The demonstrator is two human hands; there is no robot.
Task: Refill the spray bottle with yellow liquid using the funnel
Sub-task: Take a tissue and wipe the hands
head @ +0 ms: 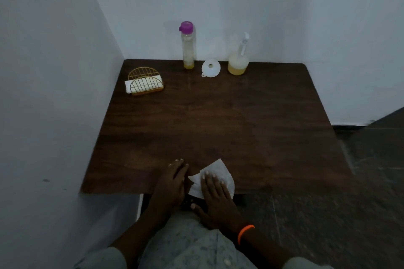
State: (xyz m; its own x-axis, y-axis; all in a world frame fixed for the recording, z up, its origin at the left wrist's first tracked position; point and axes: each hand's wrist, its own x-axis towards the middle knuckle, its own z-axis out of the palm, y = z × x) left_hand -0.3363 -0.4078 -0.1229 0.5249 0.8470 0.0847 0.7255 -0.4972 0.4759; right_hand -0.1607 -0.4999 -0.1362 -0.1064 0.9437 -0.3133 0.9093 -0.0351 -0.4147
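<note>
At the back of the brown table (218,120) stands a round spray bottle (238,62) holding yellow liquid in its lower part, its white sprayer on top. Left of it a white funnel (210,67) lies on its side. Further left stands a tall clear bottle (188,47) with a purple cap and a little yellow liquid at the bottom. At the near table edge my right hand (215,192) presses flat on a white tissue (220,170). My left hand (173,181) rests flat on the table beside the tissue, fingers straight.
A gold wire napkin holder (145,82) with white napkins sits at the table's back left. White walls close off the left and back sides. Dark floor (360,181) lies to the right of the table.
</note>
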